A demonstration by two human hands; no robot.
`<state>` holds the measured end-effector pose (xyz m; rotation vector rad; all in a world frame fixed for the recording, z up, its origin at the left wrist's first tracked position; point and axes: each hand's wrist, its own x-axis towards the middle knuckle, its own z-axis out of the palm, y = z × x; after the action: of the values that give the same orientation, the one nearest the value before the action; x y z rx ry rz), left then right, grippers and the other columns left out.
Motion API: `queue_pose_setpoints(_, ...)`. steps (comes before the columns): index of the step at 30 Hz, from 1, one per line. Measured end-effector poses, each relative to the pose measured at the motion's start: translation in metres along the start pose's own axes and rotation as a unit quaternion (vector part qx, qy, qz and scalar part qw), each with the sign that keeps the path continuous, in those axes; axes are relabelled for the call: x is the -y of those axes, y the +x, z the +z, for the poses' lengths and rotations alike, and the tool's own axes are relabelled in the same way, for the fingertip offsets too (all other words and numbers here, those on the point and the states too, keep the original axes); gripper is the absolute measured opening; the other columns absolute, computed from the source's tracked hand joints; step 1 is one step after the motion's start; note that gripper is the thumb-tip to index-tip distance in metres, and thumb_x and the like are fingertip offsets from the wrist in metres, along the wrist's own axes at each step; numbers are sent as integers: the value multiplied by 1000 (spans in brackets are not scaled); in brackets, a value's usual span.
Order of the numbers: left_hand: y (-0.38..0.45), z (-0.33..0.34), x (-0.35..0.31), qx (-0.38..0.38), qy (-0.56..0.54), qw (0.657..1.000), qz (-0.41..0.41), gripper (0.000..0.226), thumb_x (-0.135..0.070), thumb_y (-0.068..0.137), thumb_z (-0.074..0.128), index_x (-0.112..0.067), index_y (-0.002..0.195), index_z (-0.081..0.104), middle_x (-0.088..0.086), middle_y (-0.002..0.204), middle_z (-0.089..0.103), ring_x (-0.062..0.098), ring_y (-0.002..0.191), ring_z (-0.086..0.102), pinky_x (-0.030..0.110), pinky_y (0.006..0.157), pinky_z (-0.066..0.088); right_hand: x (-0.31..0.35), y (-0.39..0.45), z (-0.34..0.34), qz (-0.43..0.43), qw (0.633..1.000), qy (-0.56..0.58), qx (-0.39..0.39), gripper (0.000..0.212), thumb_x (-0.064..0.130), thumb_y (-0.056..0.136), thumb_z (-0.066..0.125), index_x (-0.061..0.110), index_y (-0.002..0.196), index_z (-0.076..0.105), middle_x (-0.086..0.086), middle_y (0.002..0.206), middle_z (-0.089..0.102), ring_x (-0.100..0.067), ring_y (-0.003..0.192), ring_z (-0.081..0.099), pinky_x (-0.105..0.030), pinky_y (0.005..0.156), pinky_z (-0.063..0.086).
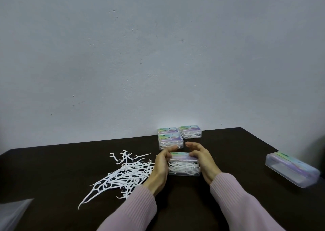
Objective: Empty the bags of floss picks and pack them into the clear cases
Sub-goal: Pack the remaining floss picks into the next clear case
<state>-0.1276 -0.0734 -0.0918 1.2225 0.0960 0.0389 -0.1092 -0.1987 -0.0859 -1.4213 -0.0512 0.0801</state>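
Step in hand, by my read: closing or seating a filled case. The left hand (161,162) and right hand (202,157) hold the filled clear case (183,166) from either side, fingers curled round its ends, near the table's (237,151) middle — lid on, picks visible inside.

Next move prob. calls for setting it w/ the finished ones at the back, then taking the empty case (292,169), which lies tilted well apart on the right, opening it and gathering picks from the loose pile (126,173) just left of the left hand.

Count: 5 cases — 3 packed cases (169,140) at the wall, 1 in hand, 1 apparently empty. Loose picks: dozens, too tangled to count. One clear bag corner (12,213), bottom left.
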Motion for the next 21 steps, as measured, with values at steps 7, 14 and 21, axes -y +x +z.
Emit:
queue_pose_setpoints(7,3,-2,3,18,69,997,-2,42,8,81,31,-4,110,59,15,111,58,24,96,60,31,78,53,6,-3,-4,12,999,-33,23,38,-15,85,36,10,104,57,0,100,57,-11,82,58,-18,58,51)
queue_pose_setpoints(14,9,-6,2,57,86,995,-4,46,18,82,40,-2,120,56,17,112,60,23,94,62,26,77,53,8,-5,-5,0,998,-57,34,37,-13,89,35,15,97,58,1,97,57,-13,82,59,-19,57,52)
queue_pose_setpoints(21,11,-14,6,99,158,982,30,41,13,88,47,-7,123,54,14,119,59,20,102,60,26,86,52,4,-3,-6,-21,994,-98,47,32,-10,90,37,10,105,58,-6,103,58,-14,85,61,-17,57,51)
